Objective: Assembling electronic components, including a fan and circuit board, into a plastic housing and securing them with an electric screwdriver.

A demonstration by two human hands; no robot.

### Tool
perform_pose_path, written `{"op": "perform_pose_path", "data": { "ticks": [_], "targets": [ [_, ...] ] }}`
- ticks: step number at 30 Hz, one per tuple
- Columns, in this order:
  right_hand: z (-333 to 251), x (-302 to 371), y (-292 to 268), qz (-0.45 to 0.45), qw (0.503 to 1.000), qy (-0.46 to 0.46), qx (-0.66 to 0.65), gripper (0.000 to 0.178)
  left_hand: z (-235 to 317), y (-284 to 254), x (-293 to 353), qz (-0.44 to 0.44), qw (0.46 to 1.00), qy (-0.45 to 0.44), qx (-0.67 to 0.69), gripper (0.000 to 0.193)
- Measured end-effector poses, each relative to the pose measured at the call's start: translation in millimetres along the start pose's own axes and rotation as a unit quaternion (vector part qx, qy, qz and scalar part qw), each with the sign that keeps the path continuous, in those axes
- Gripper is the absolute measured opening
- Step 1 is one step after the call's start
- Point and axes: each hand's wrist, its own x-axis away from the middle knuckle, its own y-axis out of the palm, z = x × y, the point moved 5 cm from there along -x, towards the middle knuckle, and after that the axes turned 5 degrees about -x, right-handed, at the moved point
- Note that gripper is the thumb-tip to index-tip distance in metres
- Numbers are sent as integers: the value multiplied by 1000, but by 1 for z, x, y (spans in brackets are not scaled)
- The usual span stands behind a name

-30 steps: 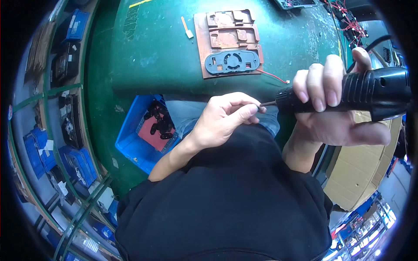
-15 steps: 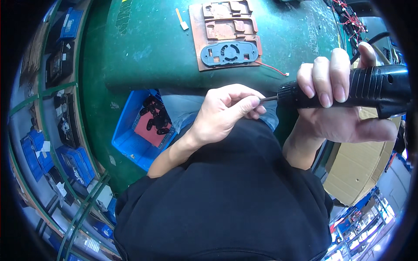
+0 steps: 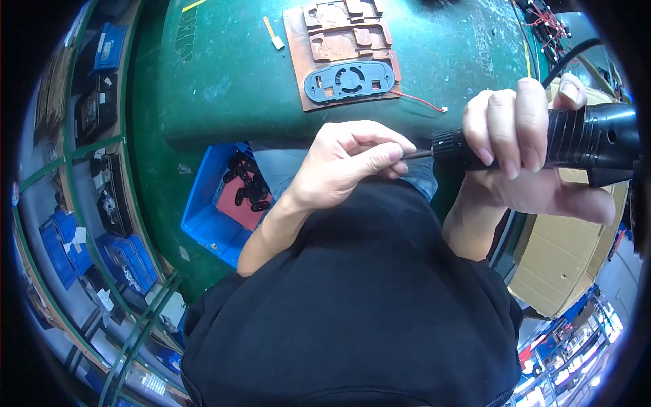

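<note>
My right hand (image 3: 515, 142) grips a black electric screwdriver (image 3: 576, 139), held level with its nose toward the left. From that nose sticks a thin metal screwdriver bit (image 3: 418, 155). Thumb and fingertips of my left hand (image 3: 346, 163) pinch the bit's far end, so its tip is hidden. Beyond the hands, on the green bench, a dark oval plastic housing with a round fan grille (image 3: 325, 83) sits in the lowest place of a brown fixture board (image 3: 296, 47). A red wire with a white connector (image 3: 443, 109) trails from the housing to the right.
A small brush-like tool (image 3: 277, 41) lies left of the fixture. Below the bench edge stands a blue crate (image 3: 193, 220) holding several black parts. At right are a cardboard box (image 3: 559, 264) and a bundle of red wires (image 3: 548, 24). Shelves with blue bins (image 3: 125, 258) line the left.
The bench and fixture sit slightly higher and further left in the picture. Both hands keep their hold on the screwdriver and its bit, barely shifted.
</note>
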Motion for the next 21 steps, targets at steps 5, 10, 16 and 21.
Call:
{"op": "perform_pose_path", "data": {
  "ticks": [5,10,16,21],
  "targets": [
    [-4,-8,5,-57,998,-15,-18,107,-19,2,-4,-21,991,-24,128,22],
    [-4,-8,5,7,1000,-13,22,84,-21,2,-7,-60,977,-3,205,25],
    [-4,-6,7,13,999,-16,33,85,-23,4,-7,-56,976,3,210,24],
    [0,-4,3,8,999,-28,37,89,-20,2,-8,-47,986,13,160,30]
  ]
}}
